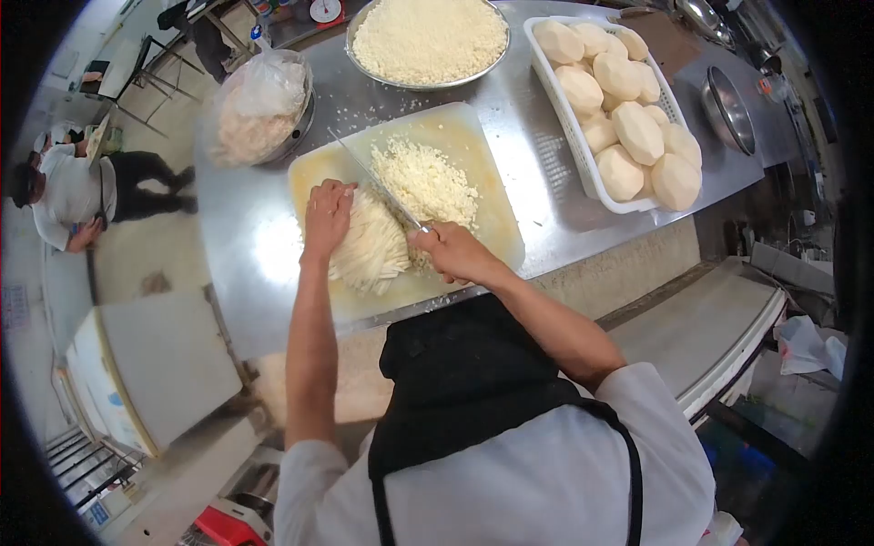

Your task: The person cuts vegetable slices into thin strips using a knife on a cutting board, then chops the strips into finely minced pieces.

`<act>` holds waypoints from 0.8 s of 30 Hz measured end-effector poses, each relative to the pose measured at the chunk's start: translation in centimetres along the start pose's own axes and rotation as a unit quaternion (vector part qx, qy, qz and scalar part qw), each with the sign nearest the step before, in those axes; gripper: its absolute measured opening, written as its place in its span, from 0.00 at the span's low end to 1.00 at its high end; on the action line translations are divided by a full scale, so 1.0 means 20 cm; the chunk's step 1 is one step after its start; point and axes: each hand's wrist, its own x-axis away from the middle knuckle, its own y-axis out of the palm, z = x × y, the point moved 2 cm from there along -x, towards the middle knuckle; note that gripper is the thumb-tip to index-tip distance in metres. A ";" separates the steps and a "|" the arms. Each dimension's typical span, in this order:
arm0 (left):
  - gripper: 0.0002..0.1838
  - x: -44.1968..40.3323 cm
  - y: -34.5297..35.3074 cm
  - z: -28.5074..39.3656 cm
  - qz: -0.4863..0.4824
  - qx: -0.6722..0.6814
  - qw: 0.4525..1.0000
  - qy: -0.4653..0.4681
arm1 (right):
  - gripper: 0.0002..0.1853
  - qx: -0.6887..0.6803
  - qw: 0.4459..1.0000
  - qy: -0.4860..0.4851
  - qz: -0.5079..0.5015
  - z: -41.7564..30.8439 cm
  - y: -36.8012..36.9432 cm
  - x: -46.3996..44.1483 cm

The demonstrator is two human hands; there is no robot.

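Note:
My right hand (460, 253) is wrapped around the handle of a long-bladed kitchen knife (381, 184). Its blade slants up and left across a yellowish cutting board (487, 196). Left of the blade lies a bundle of pale peeled-vegetable strips (373, 250). My left hand (330, 217) presses on the strips' left side with curled fingers, holding them; the fingertips are close to the blade. Beyond the blade, on its right, is a heap of small diced bits (426, 180).
A large metal bowl (428, 82) full of diced bits stands behind the board. At right, a white basket (583, 173) holds several peeled tubers; a metal bowl (728, 109) sits past it. A bag-covered bowl (296, 136) is at left. Another person (77, 196) stands farther left.

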 end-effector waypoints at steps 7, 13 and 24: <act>0.13 0.06 -0.02 0.10 0.037 -0.014 0.999 -0.011 | 0.25 0.054 0.998 -0.024 -0.032 -0.02 -0.07 -0.05; 0.10 0.08 0.06 0.22 0.102 -0.103 0.989 0.022 | 0.23 0.036 0.998 -0.014 -0.046 -0.07 -0.04 -0.01; 0.06 0.07 0.05 0.26 0.141 -0.083 0.986 0.020 | 0.26 0.071 0.996 0.005 -0.059 0.00 -0.04 -0.16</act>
